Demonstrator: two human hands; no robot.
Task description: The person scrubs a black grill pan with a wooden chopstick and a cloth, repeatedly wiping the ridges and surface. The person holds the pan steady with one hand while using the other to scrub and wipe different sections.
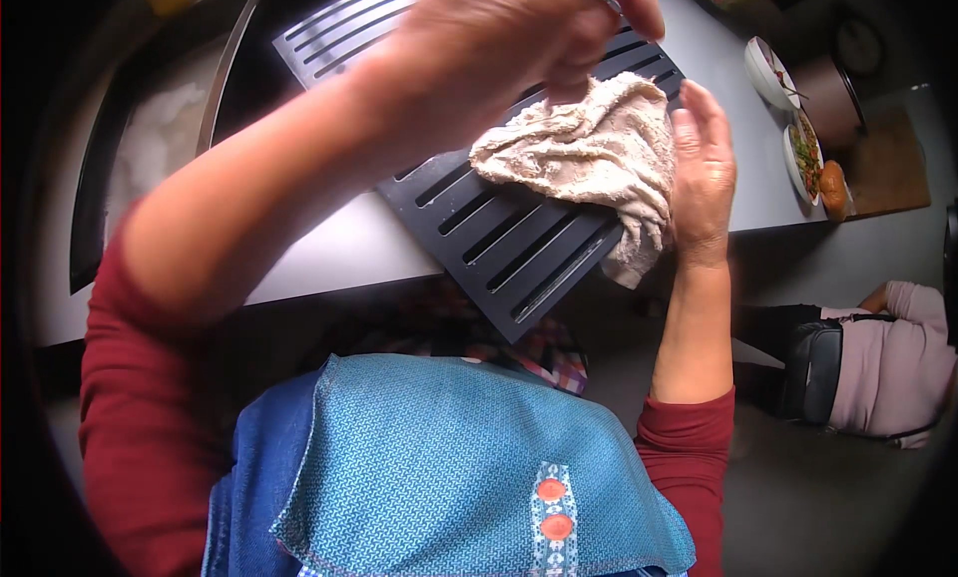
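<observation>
A dark metal slotted panel (456, 210) lies at a slant, its near corner reaching past the front edge of the white counter. Draped over its right side is a crumpled off-white terry cloth (584, 146), with one end hanging off the edge. My right hand (703, 165) rests along that edge with its palm against the cloth; part of its grip is hidden. From the left, my left hand (539, 38) reaches across above the panel, blurred, with bent fingers. One finger overlaps the cloth's upper edge, but whether it pinches anything is unclear.
On the right of the white counter (756, 180) stand a white bowl (771, 72) with a utensil and a plate of food (804, 161). A bread roll (832, 191) sits beside them, near a brown board (894, 165). A person (891, 360) is at the far right.
</observation>
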